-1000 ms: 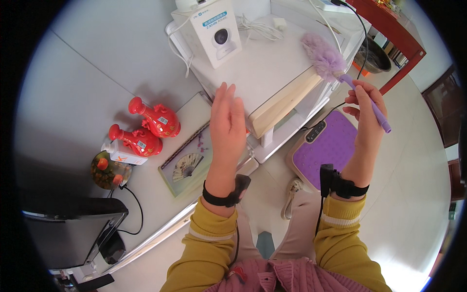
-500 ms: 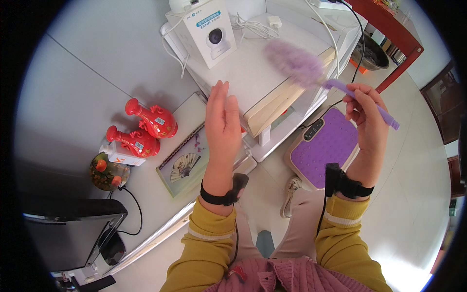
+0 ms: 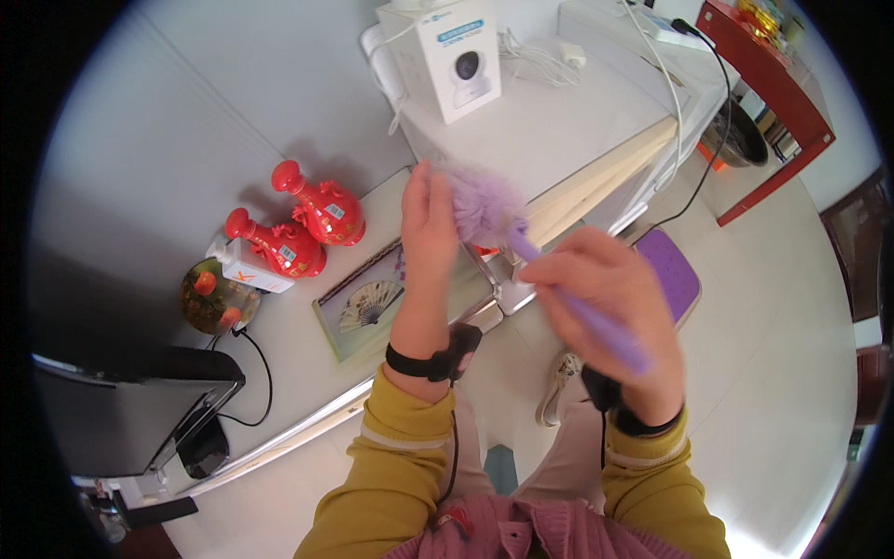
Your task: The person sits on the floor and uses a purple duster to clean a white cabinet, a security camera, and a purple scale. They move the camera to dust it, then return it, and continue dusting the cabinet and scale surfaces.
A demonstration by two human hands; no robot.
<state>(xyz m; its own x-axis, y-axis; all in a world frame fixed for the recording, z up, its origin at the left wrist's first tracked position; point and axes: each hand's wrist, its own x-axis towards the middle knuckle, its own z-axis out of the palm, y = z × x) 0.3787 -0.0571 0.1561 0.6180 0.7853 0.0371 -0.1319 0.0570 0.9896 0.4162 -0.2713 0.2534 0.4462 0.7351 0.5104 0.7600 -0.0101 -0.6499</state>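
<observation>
A purple fluffy duster [image 3: 484, 207] is held by its handle in my right hand [image 3: 610, 303], whose fingers are wrapped round it. The handle slants down to the right, and its end is smeared by motion. Its fluffy head lies right beside the fingers of my left hand [image 3: 432, 238], in front of the white cabinet's near corner. My left hand is raised with its fingers stretched out and holds nothing. Whether the fluff touches those fingers I cannot tell.
A white camera box [image 3: 456, 65] stands on the white cabinet [image 3: 559, 121] among cables. Two red vases [image 3: 331, 212], a fan picture [image 3: 368, 303] and a black monitor [image 3: 130, 410] are on the lower surface at left. A purple-topped platform [image 3: 669, 270] lies on the floor.
My right hand has brought the duster left and down, off the cabinet top to my left hand. My left hand stays almost in place. The view has shifted slightly.
</observation>
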